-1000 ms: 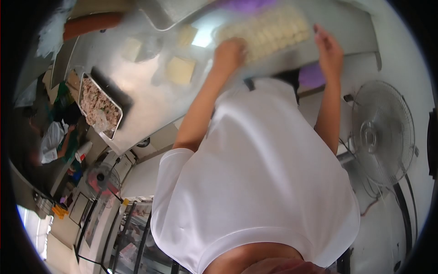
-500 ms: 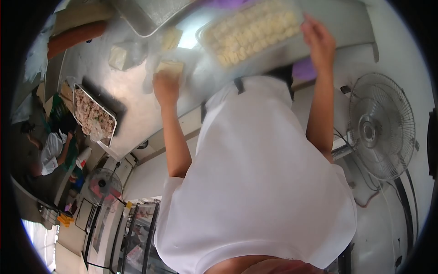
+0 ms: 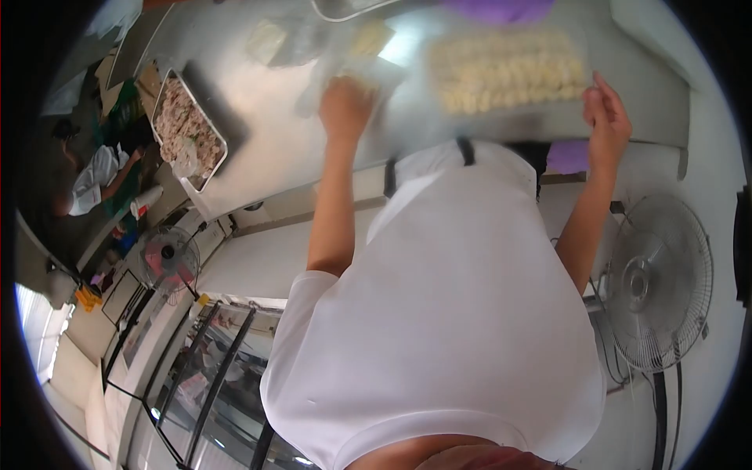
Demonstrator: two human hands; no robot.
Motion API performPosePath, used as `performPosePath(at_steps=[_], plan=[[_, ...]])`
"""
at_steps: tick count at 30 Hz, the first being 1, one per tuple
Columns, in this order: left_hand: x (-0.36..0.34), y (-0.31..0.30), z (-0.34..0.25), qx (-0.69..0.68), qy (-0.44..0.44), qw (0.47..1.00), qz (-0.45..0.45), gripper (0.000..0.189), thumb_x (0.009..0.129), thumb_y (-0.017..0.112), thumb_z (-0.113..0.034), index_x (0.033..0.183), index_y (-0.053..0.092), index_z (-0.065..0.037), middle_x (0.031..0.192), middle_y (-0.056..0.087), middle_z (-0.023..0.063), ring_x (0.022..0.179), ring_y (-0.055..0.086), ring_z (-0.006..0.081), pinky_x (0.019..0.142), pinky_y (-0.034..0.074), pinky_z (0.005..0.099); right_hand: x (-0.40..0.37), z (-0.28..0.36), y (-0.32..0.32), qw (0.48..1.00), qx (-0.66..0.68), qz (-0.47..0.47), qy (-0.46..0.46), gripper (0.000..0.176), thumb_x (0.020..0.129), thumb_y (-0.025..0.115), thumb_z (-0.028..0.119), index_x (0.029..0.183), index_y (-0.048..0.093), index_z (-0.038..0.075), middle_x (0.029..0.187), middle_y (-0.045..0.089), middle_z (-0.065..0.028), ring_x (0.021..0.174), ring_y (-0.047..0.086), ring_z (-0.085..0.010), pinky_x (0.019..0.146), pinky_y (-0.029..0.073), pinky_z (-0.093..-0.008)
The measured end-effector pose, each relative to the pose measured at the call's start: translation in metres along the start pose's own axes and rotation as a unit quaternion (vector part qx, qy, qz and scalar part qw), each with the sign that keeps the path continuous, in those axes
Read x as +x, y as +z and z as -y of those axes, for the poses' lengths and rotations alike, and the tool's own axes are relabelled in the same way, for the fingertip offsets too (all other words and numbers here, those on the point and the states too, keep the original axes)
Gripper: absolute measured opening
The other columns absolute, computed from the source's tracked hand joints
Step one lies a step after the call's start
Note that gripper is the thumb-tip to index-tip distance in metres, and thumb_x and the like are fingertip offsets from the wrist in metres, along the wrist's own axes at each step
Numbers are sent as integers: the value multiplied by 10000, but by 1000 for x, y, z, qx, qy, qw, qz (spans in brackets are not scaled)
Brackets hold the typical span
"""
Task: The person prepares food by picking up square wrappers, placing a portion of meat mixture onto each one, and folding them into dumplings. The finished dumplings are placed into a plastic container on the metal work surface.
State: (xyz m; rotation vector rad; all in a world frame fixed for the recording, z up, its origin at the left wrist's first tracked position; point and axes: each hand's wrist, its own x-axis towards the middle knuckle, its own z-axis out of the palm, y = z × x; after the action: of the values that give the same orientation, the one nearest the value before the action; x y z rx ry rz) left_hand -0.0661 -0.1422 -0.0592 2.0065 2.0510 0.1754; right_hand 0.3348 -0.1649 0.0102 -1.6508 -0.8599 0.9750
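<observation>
My left hand (image 3: 346,110) is closed at a small stack of pale yellow dough sheets (image 3: 359,77) on the metal table; its fingertips are partly hidden and blurred. My right hand (image 3: 608,121) is at the right end of a clear tray (image 3: 513,45), with its fingers apart and nothing seen between them. Rows of pale, rounded dough pieces (image 3: 509,82) fill that tray. Another pale yellow stack (image 3: 372,37) lies just beyond my left hand, and a wrapped pale block (image 3: 266,41) is farther left.
A metal tray of minced filling (image 3: 186,125) stands at the table's left side. Purple material (image 3: 501,9) lies at the far edge. One fan (image 3: 658,282) stands at right, another (image 3: 168,258) at lower left. Another person (image 3: 98,176) is at far left.
The view has turned, so the table and its things appear shifted to the right. My left hand stays at the dough sheets and my right hand stays by the tray's end.
</observation>
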Motion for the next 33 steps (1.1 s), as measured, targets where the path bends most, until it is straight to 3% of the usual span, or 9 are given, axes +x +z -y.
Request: performPosePath(at_steps=[7, 10, 13, 15, 17, 19, 23, 27, 33], plan=[[-1, 12, 29, -109, -17, 994, 5, 159, 845, 629, -180, 852, 613, -23, 931, 610, 186, 865, 598, 367, 716, 482, 439, 2, -4, 6, 999, 21, 32, -16, 336, 922, 616, 117, 1244, 611, 22, 874, 630, -13, 671, 452, -38, 582, 360, -177], [0, 11, 48, -182, -3, 981, -65, 137, 887, 619, -120, 849, 609, 11, 784, 611, 93, 695, 616, 201, 643, 492, 337, 3, -6, 14, 998, 16, 51, -14, 331, 925, 612, 120, 1242, 613, 22, 874, 628, -8, 673, 450, -36, 585, 358, -173], [-1, 3, 66, -356, -118, 925, -58, 119, 932, 549, -114, 890, 574, -5, 796, 589, 53, 702, 577, 136, 646, 482, 306, 4, -5, 23, 996, 13, 86, -31, 336, 931, 603, 117, 1254, 605, 26, 874, 621, 3, 677, 439, -33, 597, 358, -166], [-3, -1, 76, -599, -183, 768, -136, 66, 945, 507, -96, 936, 541, -40, 826, 571, 37, 722, 560, 122, 649, 468, 287, 7, -2, 31, 992, -10, 118, -40, 333, 937, 584, 105, 1265, 586, 51, 866, 626, -5, 695, 489, -56, 609, 400, -209], [-2, -7, 88, -580, -161, 782, -161, 86, 949, 501, -127, 948, 519, -43, 865, 567, 50, 777, 559, 138, 683, 468, 287, 11, 7, 44, 982, -107, 128, -88, 317, 921, 565, 62, 1238, 582, 59, 862, 634, -34, 713, 541, -99, 627, 429, -246], [4, -18, 86, -691, -242, 662, -161, 208, 983, 476, -181, 1113, 520, -24, 1030, 581, 92, 990, 550, 187, 835, 461, 322, 24, 27, 54, 959, -208, 128, -144, 310, 906, 546, 20, 1211, 577, 67, 858, 642, -63, 731, 593, -142, 645, 458, -282], [17, -26, 75, -822, -274, 490, -97, 362, 1014, 447, -242, 1281, 460, 3, 1176, 568, 121, 1155, 520, 224, 982, 423, 356, 67, 75, 65, 818, -475, 166, -278, 272, 831, 512, -20, 1086, 577, 50, 911, 659, -153, 823, 652, -299, 693, 509, -387], [17, -49, 35, -856, -251, 451, -40, 325, 992, 514, -198, 1238, 495, 14, 1174, 578, 100, 1067, 589, 174, 935, 514, 301, 120, 85, 86, 665, -575, 100, -465, 332, 810, 474, -6, 1086, 635, 84, 999, 663, -134, 918, 636, -342, 751, 508, -450], [12, -35, 25, -848, -246, 467, -50, 310, 928, 572, -34, 1233, 521, -30, 1168, 587, 83, 1100, 558, 183, 941, 465, 325, 139, 120, 127, 510, -703, 269, -417, 196, 795, 491, 28, 894, 658, 59, 878, 664, -151, 877, 648, -355, 712, 523, -459]])
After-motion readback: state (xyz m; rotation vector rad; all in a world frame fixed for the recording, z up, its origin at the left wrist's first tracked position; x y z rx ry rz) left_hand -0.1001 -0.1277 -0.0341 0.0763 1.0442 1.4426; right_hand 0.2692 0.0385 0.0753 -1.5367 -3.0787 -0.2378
